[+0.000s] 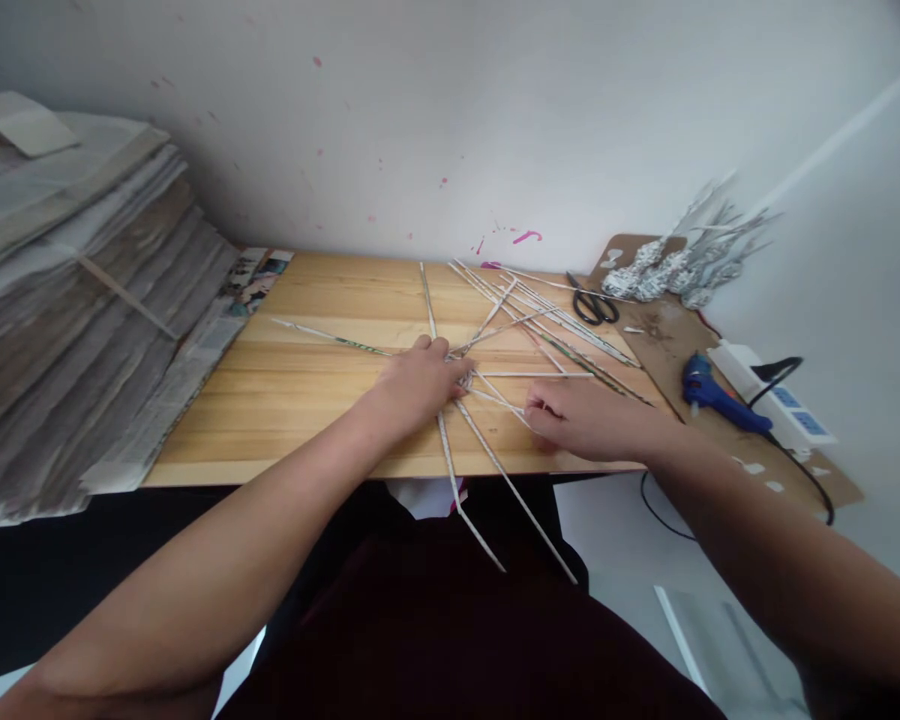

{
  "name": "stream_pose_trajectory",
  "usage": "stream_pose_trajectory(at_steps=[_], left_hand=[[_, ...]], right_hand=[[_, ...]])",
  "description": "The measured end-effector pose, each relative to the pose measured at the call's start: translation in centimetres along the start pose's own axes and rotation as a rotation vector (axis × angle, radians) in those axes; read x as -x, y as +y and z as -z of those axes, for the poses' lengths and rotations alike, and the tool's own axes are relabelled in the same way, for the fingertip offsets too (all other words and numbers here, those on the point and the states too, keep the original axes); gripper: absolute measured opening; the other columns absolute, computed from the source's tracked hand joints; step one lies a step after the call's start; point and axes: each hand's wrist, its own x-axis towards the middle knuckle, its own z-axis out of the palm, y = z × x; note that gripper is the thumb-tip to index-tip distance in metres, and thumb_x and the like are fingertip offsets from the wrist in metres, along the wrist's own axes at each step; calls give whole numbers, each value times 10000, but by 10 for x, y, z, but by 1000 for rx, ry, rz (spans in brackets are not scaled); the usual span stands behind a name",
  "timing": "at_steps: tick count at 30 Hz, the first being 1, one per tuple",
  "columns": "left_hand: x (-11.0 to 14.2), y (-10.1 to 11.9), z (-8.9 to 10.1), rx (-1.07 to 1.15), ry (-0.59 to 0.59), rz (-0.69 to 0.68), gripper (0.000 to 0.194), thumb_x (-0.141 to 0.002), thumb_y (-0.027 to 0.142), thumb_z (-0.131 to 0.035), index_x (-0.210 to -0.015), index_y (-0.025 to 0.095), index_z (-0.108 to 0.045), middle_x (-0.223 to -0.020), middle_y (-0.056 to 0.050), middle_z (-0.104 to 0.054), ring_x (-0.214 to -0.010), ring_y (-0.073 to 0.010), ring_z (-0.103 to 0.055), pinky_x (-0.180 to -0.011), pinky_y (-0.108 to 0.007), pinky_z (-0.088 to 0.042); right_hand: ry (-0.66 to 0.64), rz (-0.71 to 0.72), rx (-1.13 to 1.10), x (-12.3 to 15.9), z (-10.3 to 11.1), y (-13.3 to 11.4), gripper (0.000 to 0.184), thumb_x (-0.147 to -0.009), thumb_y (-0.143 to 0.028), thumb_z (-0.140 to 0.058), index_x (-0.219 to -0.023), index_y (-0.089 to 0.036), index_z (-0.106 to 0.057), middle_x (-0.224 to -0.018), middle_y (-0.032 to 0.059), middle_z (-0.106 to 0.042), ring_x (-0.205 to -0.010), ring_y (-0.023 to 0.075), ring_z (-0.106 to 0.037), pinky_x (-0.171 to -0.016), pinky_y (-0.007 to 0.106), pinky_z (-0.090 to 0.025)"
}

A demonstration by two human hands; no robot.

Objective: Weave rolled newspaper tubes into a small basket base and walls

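Several thin rolled paper sticks (487, 443) radiate from a woven center (466, 378) on the wooden board. My left hand (422, 383) presses over that center, its fingers closed on the crossing sticks and hiding part of them. To the right, my right hand (566, 412) pinches one paper stick that runs out from the center toward its fingertips. Two sticks reach past the board's front edge over my lap. Another stick with a green patch (356, 345) points to the left.
Loose paper sticks (570, 330) lie at the back right beside black scissors (591, 303). Farther right are a blue glue gun (720, 395), a white power strip (776, 395) with a black cord, and foil-like bundles (649, 270). A tall stack of newspapers (120, 270) stands left.
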Motion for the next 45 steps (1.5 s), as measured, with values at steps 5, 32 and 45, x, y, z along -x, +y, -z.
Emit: stream_pose_trajectory(at_steps=[5, 32, 45], left_hand=[[0, -1, -1, 19, 22, -8, 414, -945, 393, -566, -1358, 371, -549, -1220, -107, -542, -1159, -312, -464, -833, -371, -472], [-1, -4, -8, -33, 19, -25, 412, -963, 382, -522, -1375, 393, -534, -1246, -110, -560, -1138, -313, -484, -780, -375, -498], [-1, 0, -4, -19, 54, -19, 358, -961, 423, -522, -1304, 354, -594, -1168, -93, -593, -1105, -291, -499, -837, -362, -456]], right_hand=[[-340, 34, -196, 7, -4, 16, 441, -971, -348, -373, -636, -212, -624, -639, 34, -696, -596, 164, -628, -604, 272, -429], [553, 587, 473, -17, -61, -7, 210, -993, -194, -461, -1126, -151, -618, -1068, 109, -656, -971, 234, -529, -816, 380, -369], [575, 455, 148, -20, -69, -16, 223, -1014, -270, -445, -953, -148, -622, -976, 102, -694, -963, 227, -604, -896, 367, -447]])
